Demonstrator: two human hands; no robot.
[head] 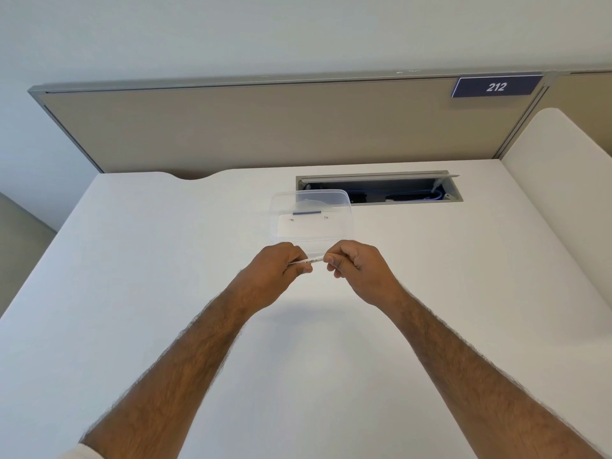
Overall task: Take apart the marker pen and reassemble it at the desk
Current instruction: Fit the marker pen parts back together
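Observation:
A white marker pen with black print on its barrel is held level above the white desk, between both hands. My left hand is closed around the pen's left part. My right hand pinches the pen's right end with thumb and fingers; that end is hidden inside the grip. Just behind the hands stands a clear plastic container. In it lie a thin blue-grey stick-like piece and two tiny parts.
An open cable tray with cables is set into the desk at the back. A beige partition with a "212" sign closes off the far side, and a white side panel stands at the right.

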